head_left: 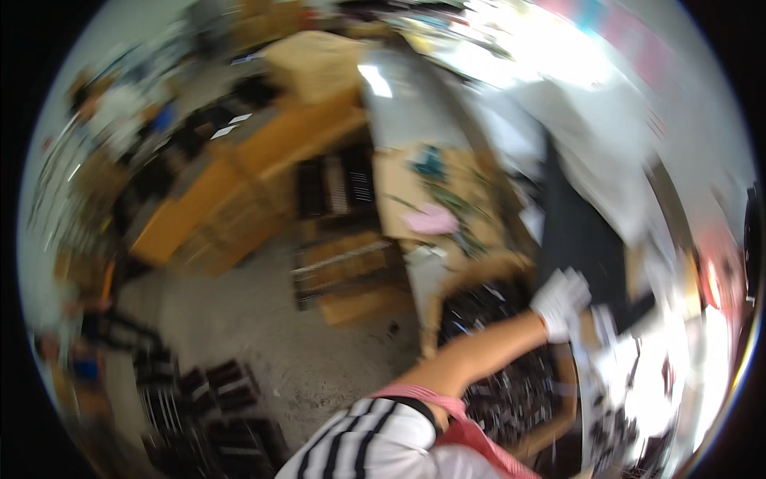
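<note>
My left arm, in a white sleeve with black stripes, reaches across to the right over a cardboard box (568, 399). Many small, glossy black pieces (511, 391) fill that box. My left hand (562, 302), in a white glove, is beyond the box's right side, against the lower left edge of a dark sheet-like surface (586, 239). Motion blurs its fingers, so I cannot tell whether they hold anything. My right hand does not show. A red-and-white apron (479, 447) covers my front.
Left of the box, a cardboard-topped surface (395, 188) carries a pink cloth (431, 219) and a teal item (428, 162). Large cartons (231, 215) stand farther left. Stacks of dark parts (215, 407) lie on the floor at lower left. People (120, 120) are blurred at the far left.
</note>
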`<state>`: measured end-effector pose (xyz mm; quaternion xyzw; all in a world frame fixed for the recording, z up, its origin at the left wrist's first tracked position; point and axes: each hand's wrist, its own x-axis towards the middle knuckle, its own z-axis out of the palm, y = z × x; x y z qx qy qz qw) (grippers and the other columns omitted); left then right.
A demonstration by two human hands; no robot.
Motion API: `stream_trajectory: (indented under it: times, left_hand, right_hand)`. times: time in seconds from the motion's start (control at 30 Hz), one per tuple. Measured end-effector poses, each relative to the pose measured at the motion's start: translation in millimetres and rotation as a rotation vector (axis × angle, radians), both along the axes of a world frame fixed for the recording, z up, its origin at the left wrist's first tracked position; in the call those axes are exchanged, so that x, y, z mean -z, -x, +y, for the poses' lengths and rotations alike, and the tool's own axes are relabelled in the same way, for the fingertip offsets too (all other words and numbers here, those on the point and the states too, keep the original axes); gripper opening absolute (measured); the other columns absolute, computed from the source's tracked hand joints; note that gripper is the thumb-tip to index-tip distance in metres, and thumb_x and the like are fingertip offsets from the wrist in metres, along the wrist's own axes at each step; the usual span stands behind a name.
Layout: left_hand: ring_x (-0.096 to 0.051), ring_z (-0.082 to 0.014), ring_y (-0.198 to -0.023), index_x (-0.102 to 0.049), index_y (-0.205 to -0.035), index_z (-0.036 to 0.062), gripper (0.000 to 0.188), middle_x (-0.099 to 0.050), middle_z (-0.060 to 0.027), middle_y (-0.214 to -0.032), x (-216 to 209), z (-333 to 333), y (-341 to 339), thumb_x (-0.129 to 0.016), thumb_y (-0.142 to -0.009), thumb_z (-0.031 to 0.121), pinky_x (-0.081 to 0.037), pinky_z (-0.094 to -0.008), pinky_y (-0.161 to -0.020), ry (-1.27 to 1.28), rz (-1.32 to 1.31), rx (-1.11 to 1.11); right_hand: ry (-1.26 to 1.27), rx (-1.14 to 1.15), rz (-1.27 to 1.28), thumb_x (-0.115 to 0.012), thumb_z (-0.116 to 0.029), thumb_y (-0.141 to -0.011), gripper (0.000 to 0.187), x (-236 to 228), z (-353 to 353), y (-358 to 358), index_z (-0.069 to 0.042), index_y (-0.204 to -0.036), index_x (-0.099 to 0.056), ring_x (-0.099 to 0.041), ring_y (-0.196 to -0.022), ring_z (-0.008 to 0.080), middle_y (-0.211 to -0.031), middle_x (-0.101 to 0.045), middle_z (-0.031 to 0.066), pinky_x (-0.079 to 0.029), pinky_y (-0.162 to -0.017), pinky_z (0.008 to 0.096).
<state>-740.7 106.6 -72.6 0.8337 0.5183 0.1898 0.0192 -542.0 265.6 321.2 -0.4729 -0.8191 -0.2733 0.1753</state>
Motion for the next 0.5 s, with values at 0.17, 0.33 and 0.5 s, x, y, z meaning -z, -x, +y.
stream_trajectory:
  times: [0.17, 0.33, 0.5]
  left_hand:
    - [-0.020, -0.0374, -0.149, -0.034, -0.153, 0.0053, 0.091, -0.026, -0.0177, -0.161, 7.0, 8.3, -7.4, -0.053, -0.085, 0.063, -0.016, -0.0534, -0.119, 0.032, 0.007, 0.021]
    - [-0.024, -0.0399, -0.146, -0.035, -0.151, 0.0015, 0.091, -0.029, -0.0211, -0.158, 12.8, 8.7, -8.8, -0.057, -0.085, 0.059, -0.018, -0.0541, -0.118, -0.063, 0.021, 0.001]
    - [-0.048, -0.0378, -0.122, -0.054, -0.131, 0.0001, 0.074, -0.050, -0.0226, -0.137, -5.6, 20.8, -11.3, -0.063, -0.081, 0.055, -0.037, -0.0503, -0.103, -0.156, 0.117, 0.070]
  right_hand:
    - [0.274, 0.266, -0.086, -0.070, -0.032, -0.083, 0.048, 74.8, -67.3, -32.5, -0.008, -0.124, -0.065, -0.059, -0.115, 0.0366, -0.124, -0.063, 0.0180, -0.046, -0.101, 0.0441]
    - [0.332, 0.314, -0.145, -0.073, -0.039, -0.078, 0.050, 112.4, -92.3, -37.4, -0.006, -0.116, -0.066, -0.063, -0.107, 0.0371, -0.112, -0.066, 0.0186, -0.052, -0.090, 0.0455]
    - [0.341, 0.458, -0.166, -0.073, -0.044, -0.079, 0.058, 154.1, -61.8, -75.9, -0.011, -0.125, -0.064, -0.064, -0.109, 0.0354, -0.116, -0.066, 0.0176, -0.052, -0.092, 0.0448]
